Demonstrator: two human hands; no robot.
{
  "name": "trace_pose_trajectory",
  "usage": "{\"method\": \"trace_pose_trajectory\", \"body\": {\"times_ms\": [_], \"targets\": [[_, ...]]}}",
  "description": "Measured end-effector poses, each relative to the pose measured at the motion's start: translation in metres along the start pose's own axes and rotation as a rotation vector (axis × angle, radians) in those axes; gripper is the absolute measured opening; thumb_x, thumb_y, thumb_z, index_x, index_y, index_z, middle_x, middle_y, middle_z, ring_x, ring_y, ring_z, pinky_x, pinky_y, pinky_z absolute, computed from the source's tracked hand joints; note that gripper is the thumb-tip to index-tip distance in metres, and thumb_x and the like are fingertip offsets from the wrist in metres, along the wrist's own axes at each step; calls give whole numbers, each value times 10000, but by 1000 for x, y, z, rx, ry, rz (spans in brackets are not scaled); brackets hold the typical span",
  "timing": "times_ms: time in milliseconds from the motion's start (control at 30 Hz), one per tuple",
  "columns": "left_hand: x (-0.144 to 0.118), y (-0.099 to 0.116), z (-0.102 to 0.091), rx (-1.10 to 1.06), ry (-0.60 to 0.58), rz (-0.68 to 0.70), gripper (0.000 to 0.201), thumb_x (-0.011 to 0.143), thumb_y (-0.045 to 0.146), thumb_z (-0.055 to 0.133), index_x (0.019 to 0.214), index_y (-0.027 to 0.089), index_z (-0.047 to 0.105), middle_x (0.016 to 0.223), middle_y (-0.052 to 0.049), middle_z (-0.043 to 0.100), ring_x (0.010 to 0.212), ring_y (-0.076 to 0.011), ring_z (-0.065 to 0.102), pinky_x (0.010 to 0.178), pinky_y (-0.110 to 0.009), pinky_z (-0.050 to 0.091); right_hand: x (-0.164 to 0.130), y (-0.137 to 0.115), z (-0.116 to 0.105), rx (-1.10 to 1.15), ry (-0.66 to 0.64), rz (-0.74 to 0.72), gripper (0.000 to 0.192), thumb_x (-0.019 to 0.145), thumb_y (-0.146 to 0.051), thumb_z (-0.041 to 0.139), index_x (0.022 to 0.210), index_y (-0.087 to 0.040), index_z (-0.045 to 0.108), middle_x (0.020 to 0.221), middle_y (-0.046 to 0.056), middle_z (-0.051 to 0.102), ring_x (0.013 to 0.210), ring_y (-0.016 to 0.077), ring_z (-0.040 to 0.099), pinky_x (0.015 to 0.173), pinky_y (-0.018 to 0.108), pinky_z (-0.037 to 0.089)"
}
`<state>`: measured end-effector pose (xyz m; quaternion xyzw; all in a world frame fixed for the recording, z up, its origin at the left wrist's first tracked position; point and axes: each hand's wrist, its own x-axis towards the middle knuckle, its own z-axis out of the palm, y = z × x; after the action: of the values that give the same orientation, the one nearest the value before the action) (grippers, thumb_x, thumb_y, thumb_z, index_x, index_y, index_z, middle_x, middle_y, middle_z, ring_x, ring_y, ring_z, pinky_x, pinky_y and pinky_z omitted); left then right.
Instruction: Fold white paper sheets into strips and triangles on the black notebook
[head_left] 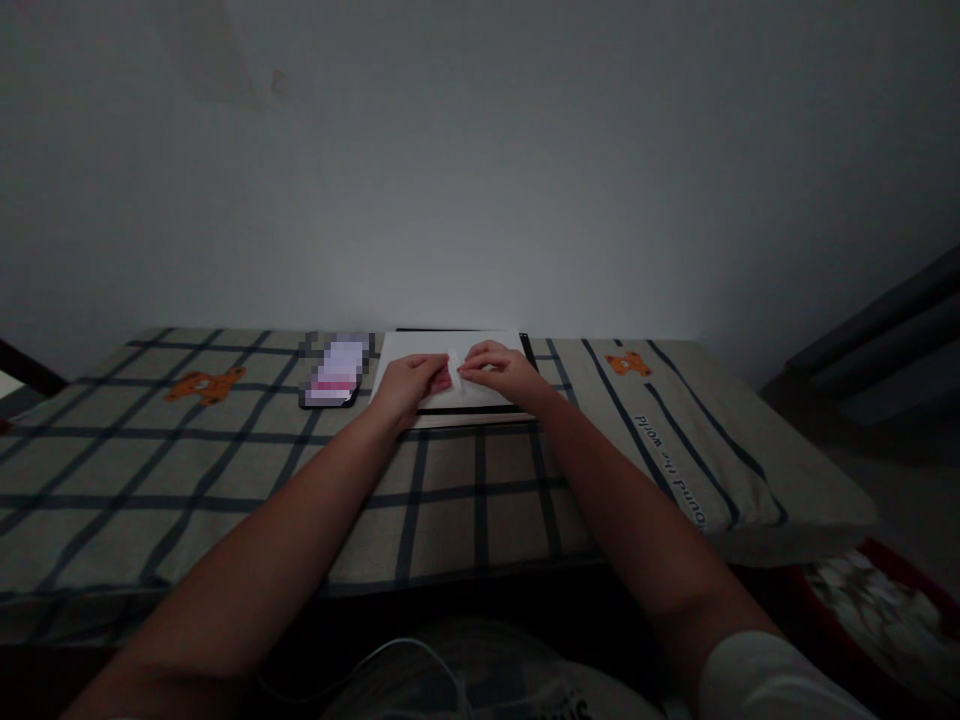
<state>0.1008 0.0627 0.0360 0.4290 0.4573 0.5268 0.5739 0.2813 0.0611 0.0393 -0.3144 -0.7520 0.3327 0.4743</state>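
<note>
A small, narrow white strip (454, 372), perhaps paper, is held up over a white sheet (409, 343). My left hand (411, 384) pinches the strip's left edge between thumb and fingers. From the other side, the thumb and fingertips of my right hand (504, 372) close on its right edge. What exactly the strip is cannot be made out at this size. Beneath both hands, the sheet lies on a dark-edged flat pad or book (480, 410), partly covered by the hands.
A phone (337, 370) with a lit, blurred screen lies left of the sheet. The table wears a checked cloth (450, 500) with printed bears. A pale wall (480, 180) rises behind it. On the floor at lower right, a red bin (874, 548) holds crumpled white paper.
</note>
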Motion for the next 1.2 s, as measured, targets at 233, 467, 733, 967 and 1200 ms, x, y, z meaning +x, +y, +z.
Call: {"method": "trace_pose_trajectory", "body": {"times_ms": [233,467,733,967,1200], "targets": [[-2,1,0,-34,7,42,162,724,255,709,760,102,668,741,-33,679,619,-81,613,724,-228,539,0,6,2,29,-111,175,191,734,-368,694,837,-221,758,852,32,714,808,154,620,785,313,465],[1,0,-2,-56,-11,17,161,715,245,704,786,107,660,762,-49,683,633,-92,625,707,-227,544,0,9,3,64,-100,276,253,714,-393,701,834,-176,755,713,25,699,668,128,595,664,271,454],[-4,3,1,15,-9,33,209,671,276,759,791,128,672,777,-37,677,645,-101,623,705,-245,544,0,8,3,78,-100,258,205,711,-349,700,823,-187,757,723,22,704,676,127,600,678,279,463],[-4,2,2,-4,41,67,250,601,221,802,787,117,669,754,-11,671,646,-86,615,731,-240,535,-1,6,5,183,-112,274,254,690,-337,724,895,-187,742,809,32,723,739,140,634,706,290,491],[1,2,0,-64,87,83,298,585,233,818,814,115,668,776,-12,671,657,-84,614,719,-235,532,0,7,6,222,-58,246,367,671,-346,753,993,-192,669,794,19,693,744,138,638,693,281,509]]}}
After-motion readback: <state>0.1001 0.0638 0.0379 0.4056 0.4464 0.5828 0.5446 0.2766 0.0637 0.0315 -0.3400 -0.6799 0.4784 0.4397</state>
